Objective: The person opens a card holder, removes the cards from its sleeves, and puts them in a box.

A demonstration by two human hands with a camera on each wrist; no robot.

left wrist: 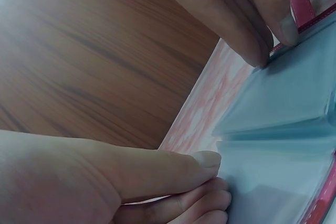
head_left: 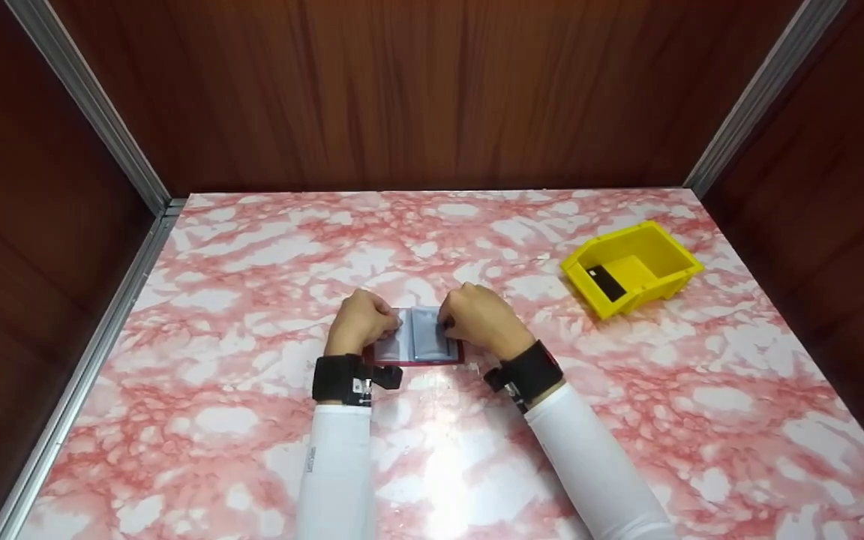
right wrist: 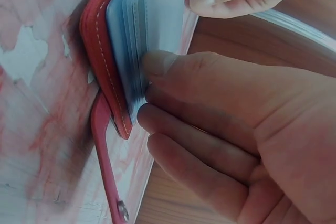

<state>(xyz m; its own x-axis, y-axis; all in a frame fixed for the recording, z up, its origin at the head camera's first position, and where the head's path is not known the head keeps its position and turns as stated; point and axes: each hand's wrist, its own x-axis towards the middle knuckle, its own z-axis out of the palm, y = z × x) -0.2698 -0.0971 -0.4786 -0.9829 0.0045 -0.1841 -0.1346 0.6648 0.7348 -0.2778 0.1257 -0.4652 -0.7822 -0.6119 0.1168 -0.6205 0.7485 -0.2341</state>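
A red card holder [head_left: 409, 361] with white stitching lies spread on the table, its clear plastic sleeves [head_left: 432, 337] showing. My left hand [head_left: 361, 321] pinches the outer edge of the left-side sleeve between thumb and curled fingers. At the opposite side my right hand [head_left: 481, 319] has its thumb [right wrist: 157, 64] on the edges of the stacked sleeves, with the fingers behind them. A strap [right wrist: 107, 156] with a metal snap sticks out from the cover in the right wrist view. Whether any cards sit inside the sleeves is hard to tell.
To the right, farther back, stands a yellow bin [head_left: 631, 266] with a black patch [head_left: 606, 283] inside its front. Brown wood-grain panels [head_left: 417, 97] wall in the back and both sides of the pink marbled table [head_left: 222, 420].
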